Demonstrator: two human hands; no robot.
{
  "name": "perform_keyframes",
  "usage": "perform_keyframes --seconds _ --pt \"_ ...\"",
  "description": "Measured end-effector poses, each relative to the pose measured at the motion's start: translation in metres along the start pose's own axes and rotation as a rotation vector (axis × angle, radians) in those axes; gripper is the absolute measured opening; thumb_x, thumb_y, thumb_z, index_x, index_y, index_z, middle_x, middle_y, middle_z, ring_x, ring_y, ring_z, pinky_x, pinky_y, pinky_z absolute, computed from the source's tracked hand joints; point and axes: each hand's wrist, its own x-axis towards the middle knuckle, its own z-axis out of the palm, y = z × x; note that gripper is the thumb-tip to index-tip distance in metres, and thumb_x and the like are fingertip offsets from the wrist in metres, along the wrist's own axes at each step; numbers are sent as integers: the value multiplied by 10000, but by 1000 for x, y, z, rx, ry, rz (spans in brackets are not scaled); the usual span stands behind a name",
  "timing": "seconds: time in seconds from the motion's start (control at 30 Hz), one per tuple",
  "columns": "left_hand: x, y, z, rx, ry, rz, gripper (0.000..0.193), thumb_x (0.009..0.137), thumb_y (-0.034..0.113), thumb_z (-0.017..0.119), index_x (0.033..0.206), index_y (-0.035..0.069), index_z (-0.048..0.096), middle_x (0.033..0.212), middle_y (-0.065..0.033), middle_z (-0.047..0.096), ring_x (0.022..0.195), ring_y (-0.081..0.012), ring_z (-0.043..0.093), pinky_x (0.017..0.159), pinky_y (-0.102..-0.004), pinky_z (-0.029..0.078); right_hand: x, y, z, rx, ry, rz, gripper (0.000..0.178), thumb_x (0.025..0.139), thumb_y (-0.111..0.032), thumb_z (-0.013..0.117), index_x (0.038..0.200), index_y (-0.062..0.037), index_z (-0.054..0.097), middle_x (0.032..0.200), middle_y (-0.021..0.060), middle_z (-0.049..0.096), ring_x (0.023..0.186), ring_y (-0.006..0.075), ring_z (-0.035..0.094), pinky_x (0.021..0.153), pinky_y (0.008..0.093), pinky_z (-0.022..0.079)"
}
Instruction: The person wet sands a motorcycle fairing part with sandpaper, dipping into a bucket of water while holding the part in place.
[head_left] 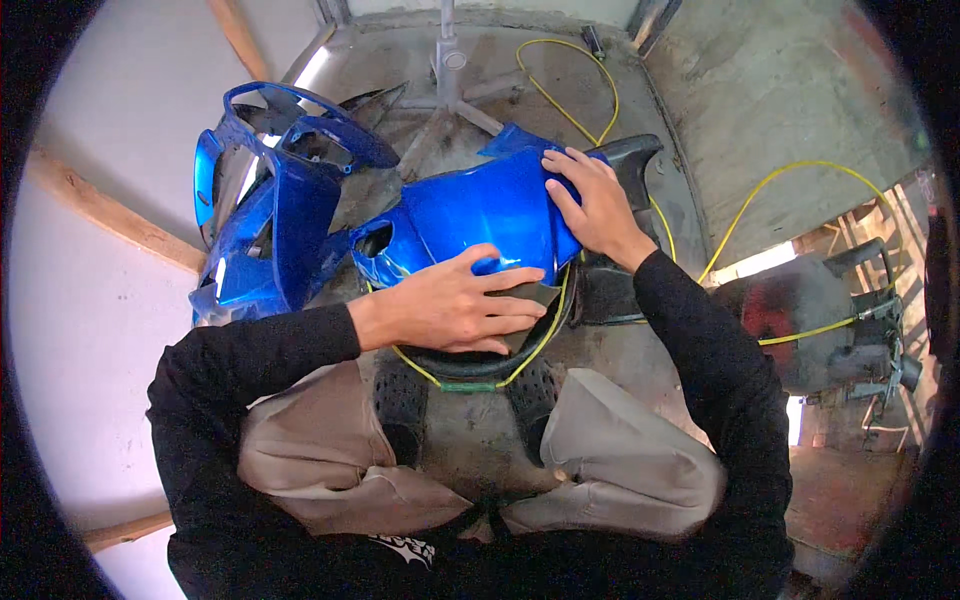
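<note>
A glossy blue motorbike body panel [480, 215], curved and with a hole at its left end, lies across a black tub [460, 368] in front of me. My left hand [460, 305] is at the panel's near edge, its fingers spread over the tub's opening; whether the fingertips touch anything below cannot be told. On the panel's right side rests my right hand [598, 205], palm down, with the fingers stretched and slightly apart. A yellow strip or cord runs along the tub's rim, with a green piece [468, 386] at the front.
More blue fairing parts [275, 205] stand at the left by a white wall. Behind the panel is a grey metal stand [450, 85]. A yellow hose [790, 175] winds over the floor towards a red and grey machine [785, 315] at the right. Black slippers [400, 400] are below the tub.
</note>
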Motion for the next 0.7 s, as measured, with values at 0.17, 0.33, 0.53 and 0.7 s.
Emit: perform_keyframes --seconds 0.17,0.33,0.53,0.7 --pt "29 -7 7 67 -62 -72 598 972 512 726 1447 167 611 1562 6 577 1591 -283 386 1138 -541 393 1 -2 -1 10 -20 12 378 1069 -284 645 1343 -32 708 1472 171 684 1443 428 551 1219 542 389" --pt "26 -5 11 44 -33 -62 443 1020 429 707 1359 144 679 1508 -4 621 1554 -307 438 1115 -536 412 0 -1 -3 9 -22 13 383 1073 -297 640 1346 -37 709 1477 170 681 1451 424 548 1224 539 385" --pt "-9 5 5 -2 74 -2 395 1025 428 718 1299 143 735 1409 23 705 1511 -278 519 1082 -521 438 0 3 0 15 -17 16 386 1073 -306 638 1346 -42 710 1479 171 681 1446 429 551 1225 538 386" --pt "0 5 7 32 98 1 378 1011 430 727 1257 143 744 1389 33 719 1516 -268 514 1083 -520 438 1 1 2 -9 -16 12 388 1073 -301 634 1351 -40 703 1476 172 681 1439 433 553 1223 540 388"
